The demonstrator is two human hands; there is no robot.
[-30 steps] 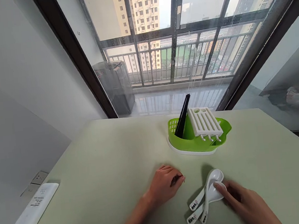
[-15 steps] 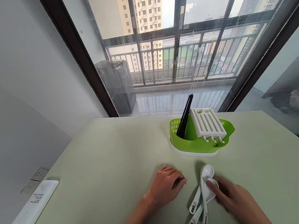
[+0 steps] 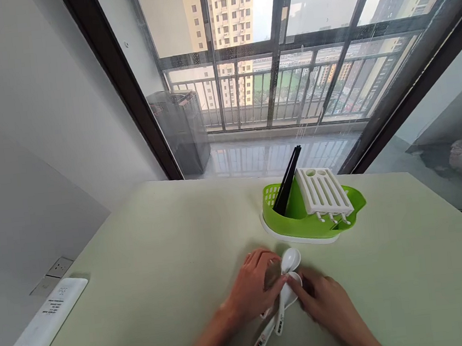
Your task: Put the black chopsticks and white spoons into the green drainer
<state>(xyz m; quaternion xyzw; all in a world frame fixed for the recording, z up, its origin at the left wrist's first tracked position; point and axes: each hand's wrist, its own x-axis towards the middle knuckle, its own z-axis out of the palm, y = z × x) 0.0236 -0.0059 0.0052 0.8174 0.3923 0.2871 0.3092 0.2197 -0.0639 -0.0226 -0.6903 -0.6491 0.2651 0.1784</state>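
Observation:
Several white spoons (image 3: pixel 291 258) with dark markings on their handles are bunched together low over the table, bowls away from me and handles towards me. My right hand (image 3: pixel 329 300) pinches them near the bowls between thumb and fingers. My left hand (image 3: pixel 255 283) is curled at their left side, its thumb lying across the spoons and hiding part of one handle. Both thumbs meet at the bunch. Beyond my hands stands a green boat-shaped holder (image 3: pixel 298 226) with a white slotted rack (image 3: pixel 325 191) on it and black chopsticks (image 3: pixel 287 181) leaning inside.
The pale green table (image 3: pixel 171 234) spreads around my hands. A long white device with printed text (image 3: pixel 44 324) lies at its left edge near a wall socket (image 3: pixel 60 266). Behind the table are dark-framed glass and a balcony with a grey covered appliance (image 3: pixel 185 131).
My right hand has moved left, bringing the spoons to my left hand, whose thumb now touches them. The holder stays where it was; the view has shifted slightly.

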